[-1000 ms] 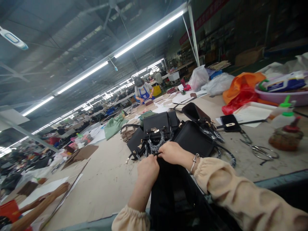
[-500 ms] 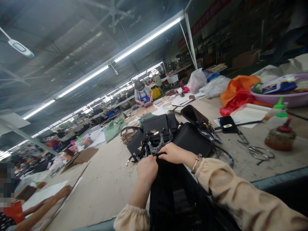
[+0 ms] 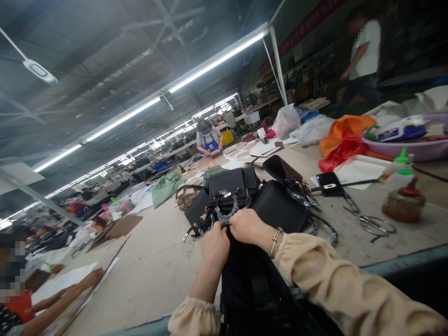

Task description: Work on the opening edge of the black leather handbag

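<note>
My left hand (image 3: 214, 246) and my right hand (image 3: 248, 226) are side by side at the table's near edge, fingers closed in pinches. Between them they grip the top edge of a soft black piece (image 3: 245, 275) that hangs down toward my lap. Its lower part is lost in shadow, so I cannot tell its exact kind. Just beyond my hands lies a cluster of black handbags (image 3: 227, 182) with gold clasps. One has a handle (image 3: 226, 214) wrapped in clear plastic, close to my fingertips. Another black bag (image 3: 280, 205) lies to the right.
Right of the bags are a phone (image 3: 329, 184), scissors (image 3: 376, 225), a glue jar (image 3: 402, 205), green-capped bottles (image 3: 399, 177) and a purple basin (image 3: 423, 149). A co-worker's hand (image 3: 91, 278) rests on papers at left. Another person (image 3: 210, 140) works across the table; one (image 3: 366, 56) walks behind.
My right hand has shifted slightly left and its fingers have curled in closer to my left hand. Both still grip the black piece. A walking person has come into clearer view at upper right.
</note>
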`<state>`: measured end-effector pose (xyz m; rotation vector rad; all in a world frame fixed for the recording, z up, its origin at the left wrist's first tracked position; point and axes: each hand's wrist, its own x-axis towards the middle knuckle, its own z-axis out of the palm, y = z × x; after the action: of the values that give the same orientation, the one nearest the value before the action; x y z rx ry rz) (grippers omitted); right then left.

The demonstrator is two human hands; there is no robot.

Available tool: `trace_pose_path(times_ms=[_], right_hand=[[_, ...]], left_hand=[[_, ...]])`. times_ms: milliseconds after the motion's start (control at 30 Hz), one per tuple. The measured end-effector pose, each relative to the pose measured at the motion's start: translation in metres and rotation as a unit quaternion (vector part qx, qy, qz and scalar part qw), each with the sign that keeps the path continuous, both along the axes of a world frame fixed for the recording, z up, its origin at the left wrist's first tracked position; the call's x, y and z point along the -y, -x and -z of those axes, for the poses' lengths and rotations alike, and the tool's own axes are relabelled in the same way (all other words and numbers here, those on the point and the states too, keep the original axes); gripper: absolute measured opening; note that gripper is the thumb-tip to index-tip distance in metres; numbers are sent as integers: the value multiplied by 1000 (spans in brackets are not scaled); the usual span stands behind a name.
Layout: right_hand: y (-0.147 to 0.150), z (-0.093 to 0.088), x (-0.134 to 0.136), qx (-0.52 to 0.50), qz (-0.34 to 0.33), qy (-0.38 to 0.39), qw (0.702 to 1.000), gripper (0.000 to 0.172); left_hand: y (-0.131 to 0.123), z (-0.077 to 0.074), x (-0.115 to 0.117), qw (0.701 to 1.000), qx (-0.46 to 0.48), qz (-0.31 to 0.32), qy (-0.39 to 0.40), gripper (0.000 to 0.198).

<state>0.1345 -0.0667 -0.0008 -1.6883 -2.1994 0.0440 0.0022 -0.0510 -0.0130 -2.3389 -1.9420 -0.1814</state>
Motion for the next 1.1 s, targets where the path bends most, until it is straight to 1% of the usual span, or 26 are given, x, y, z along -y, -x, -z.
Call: trace_pose_path(times_ms=[133, 333, 433, 567, 667, 833, 967, 1100], right_hand=[[0, 2, -4, -6, 5, 12, 1000, 31], [-26, 7, -3, -37, -42, 53, 997, 38], [-33, 7, 2, -39, -37, 49, 997, 37], [-25, 4, 5, -7, -3, 29, 1000, 35], [-17, 1, 6, 15, 5, 10, 1000, 33], [-10, -1, 7, 38, 1, -1, 999, 30], [-11, 0, 6, 47, 6, 2, 999, 31], [-19, 2, 7, 48, 4, 11, 999, 33]], left_hand=[[1, -2, -3, 1000, -19, 10, 10, 24], [1, -1, -4, 1000, -28, 12, 6, 24], [0, 0, -3, 999, -27, 16, 0, 24], [-1, -1, -2, 999, -28, 18, -2, 24], [1, -4, 0, 999, -28, 21, 0, 25], [7, -11, 2, 997, -33, 61, 17, 31], [4, -14, -1, 997, -44, 56, 25, 27], [-1, -11, -3, 997, -46, 57, 20, 24]])
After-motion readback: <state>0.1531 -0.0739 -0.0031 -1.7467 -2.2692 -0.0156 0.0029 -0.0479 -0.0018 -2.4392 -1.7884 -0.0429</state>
